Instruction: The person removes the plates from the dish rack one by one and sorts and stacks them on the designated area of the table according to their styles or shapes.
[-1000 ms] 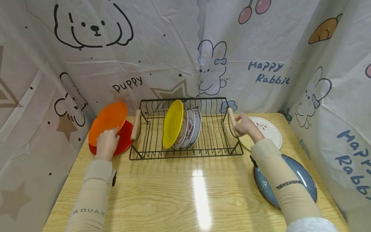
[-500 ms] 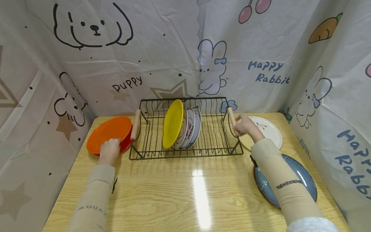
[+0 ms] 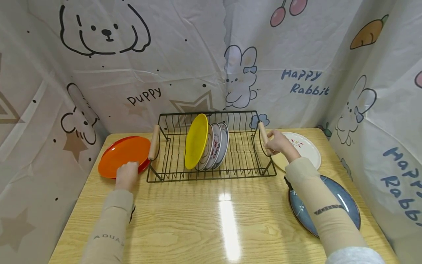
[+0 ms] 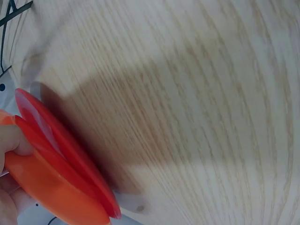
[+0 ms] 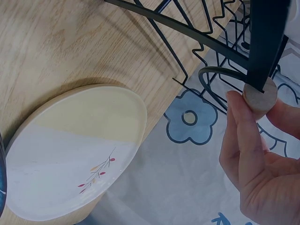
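Printed cloth: white, with rabbits, stars and a puppy; hangs behind and at both sides, probably as a screen.
Surface: pale wood grain; carries the rack and the loose plates.
Rack: black wire, standing towards the far side, near the cloth; the bars seem meant to keep plates on edge.
Blue plate: flat at the near right, partly hidden by a sleeve.
Orange plate: left of the rack, nearly flat over the red plate; held by its near rim, likely to control tilt while leaving the rest free.
Red plate: mostly covered, an edge showing; whether it bears the orange plate's full weight cannot be told.
White-and-cream plate: flat, right of the rack, with a red sprig.
Yellow plate: in the rack, on edge and tilted, presumably supported by the wires.
Patterned plates: at least three, upright, close at the yellow plate's right.
Left hand: fingers pinching the orange rim, thumb on one side, others opposite.
Right hand: fingers pinching the right handle, probably to steady the rack.
Right handle: round wooden bar at the rack's end.
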Demonstrator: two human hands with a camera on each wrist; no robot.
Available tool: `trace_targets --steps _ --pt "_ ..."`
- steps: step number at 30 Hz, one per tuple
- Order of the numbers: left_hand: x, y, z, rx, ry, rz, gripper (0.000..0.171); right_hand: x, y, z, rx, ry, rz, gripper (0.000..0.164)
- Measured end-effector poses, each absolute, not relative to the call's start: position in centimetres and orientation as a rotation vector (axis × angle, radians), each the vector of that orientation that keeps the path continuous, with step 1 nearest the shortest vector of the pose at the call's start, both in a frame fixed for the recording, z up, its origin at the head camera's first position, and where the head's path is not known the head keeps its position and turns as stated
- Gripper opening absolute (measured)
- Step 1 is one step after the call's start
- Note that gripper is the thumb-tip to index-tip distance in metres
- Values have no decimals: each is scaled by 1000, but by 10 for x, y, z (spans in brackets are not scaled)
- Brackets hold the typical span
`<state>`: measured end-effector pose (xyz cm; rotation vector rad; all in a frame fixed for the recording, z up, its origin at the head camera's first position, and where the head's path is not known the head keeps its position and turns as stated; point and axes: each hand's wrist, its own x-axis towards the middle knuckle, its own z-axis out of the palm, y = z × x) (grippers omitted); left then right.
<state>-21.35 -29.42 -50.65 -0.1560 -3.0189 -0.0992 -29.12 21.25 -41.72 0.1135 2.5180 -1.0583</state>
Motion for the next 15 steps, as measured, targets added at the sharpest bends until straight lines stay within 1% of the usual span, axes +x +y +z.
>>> trace_targets --steps 6,12,15 --pt "-214 -292 -509 -146 -3038 -136 16 -291 212 -417 133 2502 -1067 50" --pt "-213 -293 -509 -130 -3087 -252 6 -291 212 -417 129 2500 -1069 50" --pt "-212 -294 -510 -128 -3124 -305 6 -291 213 -417 127 2504 -1065 50"
